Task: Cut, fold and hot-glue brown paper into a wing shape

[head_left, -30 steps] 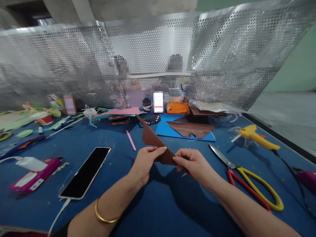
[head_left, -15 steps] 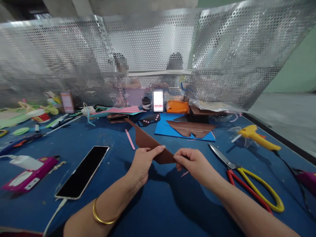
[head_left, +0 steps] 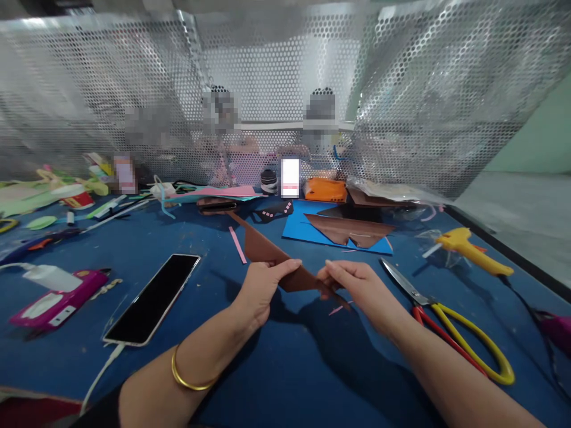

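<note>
Both hands pinch the brown paper piece: left hand, right hand. Scissors lie just right on the blue surface.

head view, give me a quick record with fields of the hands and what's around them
left hand: left hand pinches brown sheet
right hand: right hand pinches the sheet's near end
sheet: held above blue table
left of hands: phone, on a cable
right of hands: scissors, glue gun
behind: blue sheet with brown cutouts

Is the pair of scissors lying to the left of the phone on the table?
No, the scissors lie at the right beside the right hand, while the phone lies at the left of the blue table.
</note>
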Demonstrator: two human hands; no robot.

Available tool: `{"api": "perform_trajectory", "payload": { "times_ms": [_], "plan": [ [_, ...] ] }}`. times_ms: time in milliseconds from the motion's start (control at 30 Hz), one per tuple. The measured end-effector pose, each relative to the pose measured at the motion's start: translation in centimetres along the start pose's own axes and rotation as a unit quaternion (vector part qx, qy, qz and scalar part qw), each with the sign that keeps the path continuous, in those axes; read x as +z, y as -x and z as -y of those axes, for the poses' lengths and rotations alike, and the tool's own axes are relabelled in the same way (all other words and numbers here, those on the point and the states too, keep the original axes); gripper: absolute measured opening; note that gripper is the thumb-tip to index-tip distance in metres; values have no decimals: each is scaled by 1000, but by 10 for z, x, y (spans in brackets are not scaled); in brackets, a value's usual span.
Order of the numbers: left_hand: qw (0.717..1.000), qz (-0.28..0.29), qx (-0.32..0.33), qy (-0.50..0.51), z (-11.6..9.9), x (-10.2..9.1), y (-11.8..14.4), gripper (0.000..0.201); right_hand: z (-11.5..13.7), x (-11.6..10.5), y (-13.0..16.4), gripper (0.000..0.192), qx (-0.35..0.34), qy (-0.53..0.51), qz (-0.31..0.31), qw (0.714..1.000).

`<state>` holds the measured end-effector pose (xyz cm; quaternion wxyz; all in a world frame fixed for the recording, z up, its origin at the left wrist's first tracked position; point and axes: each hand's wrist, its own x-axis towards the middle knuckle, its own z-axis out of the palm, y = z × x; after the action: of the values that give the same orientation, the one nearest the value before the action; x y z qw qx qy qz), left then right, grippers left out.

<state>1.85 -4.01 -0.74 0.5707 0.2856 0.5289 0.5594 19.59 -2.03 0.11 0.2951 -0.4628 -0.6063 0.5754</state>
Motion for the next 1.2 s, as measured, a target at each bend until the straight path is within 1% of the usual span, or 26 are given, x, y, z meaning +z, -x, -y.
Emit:
{"api": "perform_trajectory", "payload": {
  "times_ms": [133,233,300,400,500,600,700,833,1033,1133,1200],
  "plan": [
    [1000,13,-5,-2,-1,2,3,31,-1,3,1,33,9,13,1,1000],
    [1000,29,-11,4,-3,4,4,35,-2,3,2,31,-4,15,-14,1000],
    [999,31,-4,22,-5,2,1,42,-3,1,2,29,-15,16,-29,999],
    [998,-4,23,59,-9,-4,-8,49,-2,-1,2,29,-24,15,-39,999],
    [995,-47,51,73,-14,-13,-17,42,-2,-1,2,31,-12,18,-18,1000],
    [995,-58,62,60,-16,-16,-19,34,-1,-1,2,35,4,32,16,999],
    [997,-40,46,36,-14,-12,-14,32,2,-1,2,37,3,41,18,999],
    [1000,1,12,3,-9,-7,-6,34,4,0,2,32,9,44,6,999],
    [998,46,-33,-11,-7,-5,-3,41,-2,3,1,29,-36,55,12,998],
    [999,31,-19,0,-11,-6,-5,46,-2,0,1,27,-45,66,21,997],
    [1000,6,7,1,-13,-7,-8,42,0,-2,2,25,-47,77,26,996]
  ]
}}
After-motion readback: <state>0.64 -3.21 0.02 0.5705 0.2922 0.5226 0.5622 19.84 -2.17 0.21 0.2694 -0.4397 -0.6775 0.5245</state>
